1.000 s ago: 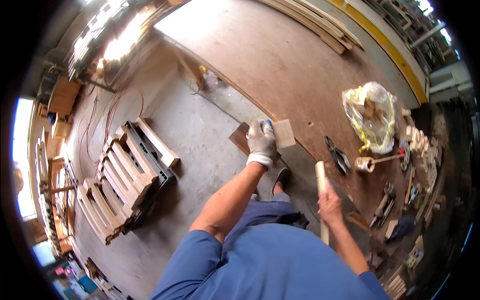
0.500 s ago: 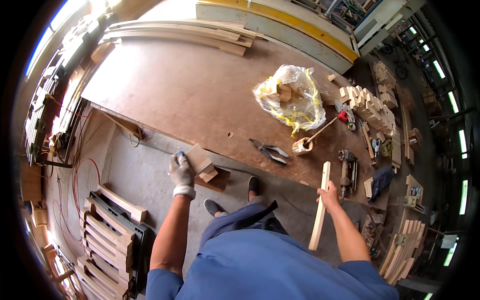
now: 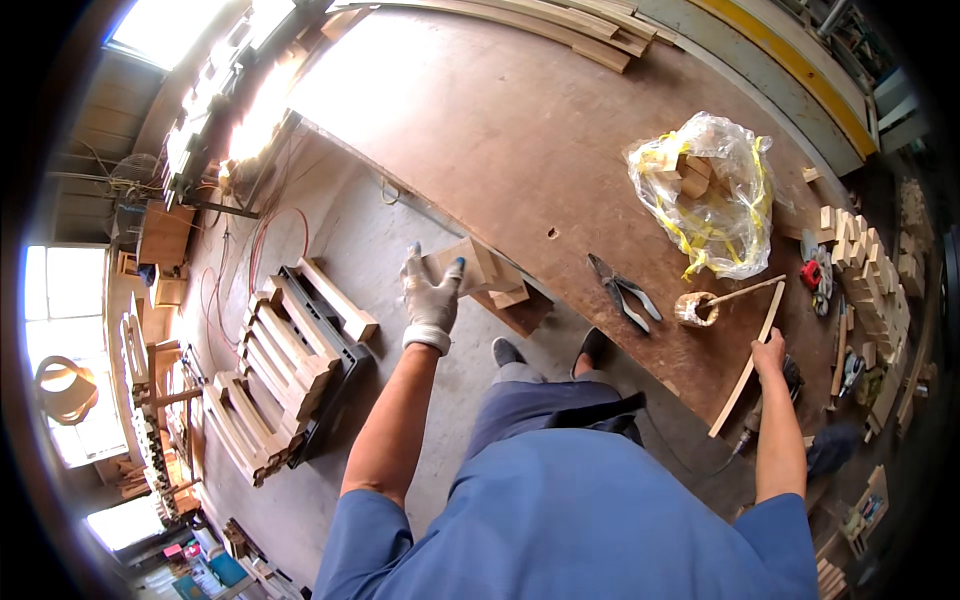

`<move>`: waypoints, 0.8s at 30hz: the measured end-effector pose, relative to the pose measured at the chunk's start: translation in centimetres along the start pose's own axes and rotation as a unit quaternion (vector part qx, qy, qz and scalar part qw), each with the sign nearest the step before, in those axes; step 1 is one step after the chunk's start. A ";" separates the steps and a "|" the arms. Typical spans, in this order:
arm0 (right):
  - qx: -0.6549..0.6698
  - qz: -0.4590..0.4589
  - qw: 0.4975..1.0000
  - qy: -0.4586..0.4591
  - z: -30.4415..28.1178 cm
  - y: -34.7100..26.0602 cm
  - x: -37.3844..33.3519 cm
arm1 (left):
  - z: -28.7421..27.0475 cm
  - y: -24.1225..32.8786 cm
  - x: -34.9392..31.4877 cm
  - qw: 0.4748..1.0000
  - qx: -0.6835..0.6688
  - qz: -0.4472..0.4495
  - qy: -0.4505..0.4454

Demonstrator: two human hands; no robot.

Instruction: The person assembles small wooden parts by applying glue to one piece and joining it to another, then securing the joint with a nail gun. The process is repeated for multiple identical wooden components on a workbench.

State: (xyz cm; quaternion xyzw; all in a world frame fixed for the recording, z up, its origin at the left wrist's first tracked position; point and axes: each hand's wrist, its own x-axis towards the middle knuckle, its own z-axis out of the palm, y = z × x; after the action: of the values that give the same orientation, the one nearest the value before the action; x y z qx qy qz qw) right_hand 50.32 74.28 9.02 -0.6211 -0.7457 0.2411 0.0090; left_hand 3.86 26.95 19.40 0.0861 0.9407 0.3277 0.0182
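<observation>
The wooden strip [image 3: 738, 388] is slanted over the right end of my workbench [image 3: 480, 130], its lower end by the front edge and its upper end right near a stick [image 3: 745, 290] poking out of a small pot [image 3: 690, 309]. Can't tell if it touches the top. Room's tight on the right: a power tool [image 3: 748, 432] sits just beside it, half behind my forearm. Way more room leftward, with a wide stretch of brown top past the pliers [image 3: 625, 293] and plastic bag [image 3: 700, 195]. My bare right hand [image 3: 768, 355] is curled around the strip, gripping it from the side. My gloved left hand [image 3: 430, 295] is spread wide just off the front edge, beside 1 wood block [image 3: 472, 266]; can't tell if they touch. Floor [image 3: 420, 480] shows between me and the slatted frames [image 3: 275, 365].
</observation>
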 end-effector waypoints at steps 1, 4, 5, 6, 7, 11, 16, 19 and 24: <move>0.011 -0.014 1.000 0.009 0.1 1.7 1.0 | 0.0 0.6 -0.2 0.999 0.018 0.047 -0.005; -0.046 -0.031 0.998 -0.002 -0.8 1.0 -0.2 | -1.3 2.8 -1.4 0.973 0.155 0.133 -0.107; -0.072 -0.034 0.997 -0.010 -1.4 0.2 -1.2 | -1.4 2.8 -1.2 0.967 0.176 0.140 -0.120; -0.100 -0.023 0.995 -0.004 -0.2 1.9 -0.8 | -1.5 2.8 -1.0 0.960 0.196 0.147 -0.133; -0.100 -0.046 0.993 0.031 -0.2 2.1 -1.9 | -1.5 2.8 -0.8 0.954 0.213 0.155 -0.145; -0.090 -0.112 0.984 0.105 0.2 0.5 -7.1 | -1.8 2.8 0.0 0.935 0.252 0.197 -0.154; -0.058 -0.163 0.977 0.128 1.3 -1.3 -13.1 | -1.4 3.3 1.4 0.915 0.253 0.267 -0.166; -0.046 -0.191 0.974 0.113 1.6 -3.8 -15.2 | -0.2 1.1 2.8 0.915 0.236 0.266 -0.192; 0.014 -0.240 0.970 0.036 2.5 -7.1 -18.8 | -2.2 3.0 3.5 0.862 0.240 0.373 -0.245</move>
State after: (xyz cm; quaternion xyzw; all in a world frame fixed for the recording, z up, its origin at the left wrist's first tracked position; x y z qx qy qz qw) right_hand 47.29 55.10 14.78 -0.4323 -0.8687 0.2193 0.1021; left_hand 0.70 28.48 23.06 0.5099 0.8529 0.0428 0.1036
